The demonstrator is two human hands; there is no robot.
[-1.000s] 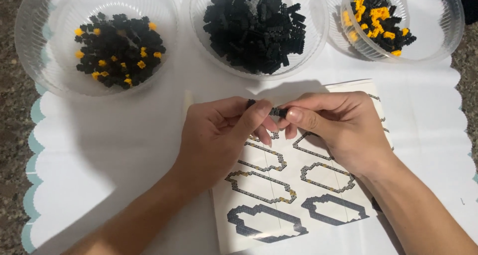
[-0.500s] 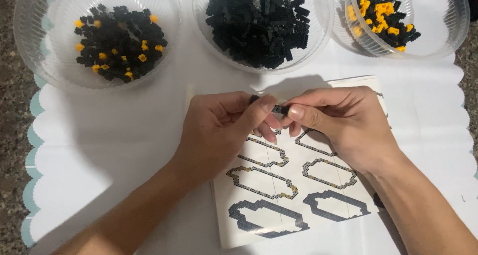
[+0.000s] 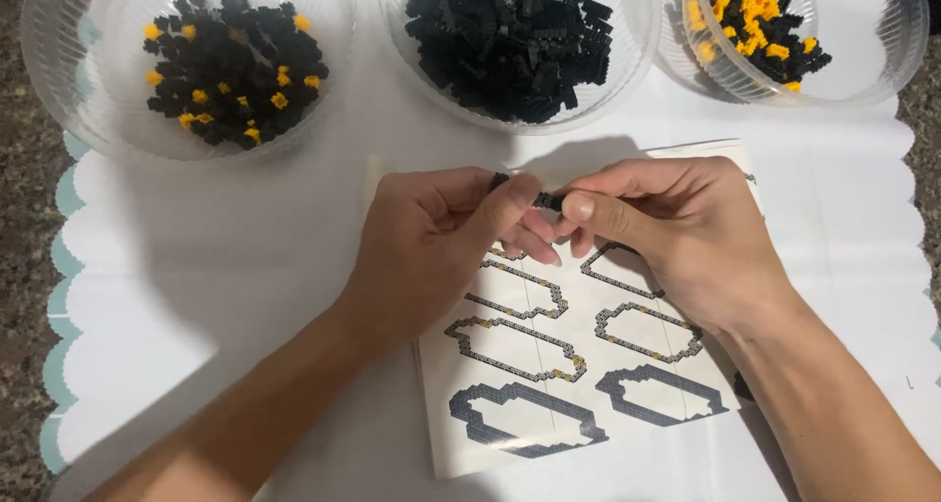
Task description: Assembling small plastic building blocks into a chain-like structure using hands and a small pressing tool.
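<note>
I see my left hand [image 3: 431,242] and right hand [image 3: 686,232] pinching small black bricks [image 3: 545,200] above the instruction sheet [image 3: 578,365].

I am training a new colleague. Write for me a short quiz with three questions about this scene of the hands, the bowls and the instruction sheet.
1. True or false: both hands pinch the same small black piece.
2. How many clear bowls stand along the top?
A) two B) three C) four
3. What lies under the hands?

Key
1. True: the left hand and the right hand meet on the small black piece.
2. B: left bowl and right bowl hold black and yellow bricks, middle bowl only black ones.
3. An instruction sheet with drawn outlines, on a white mat.
</note>
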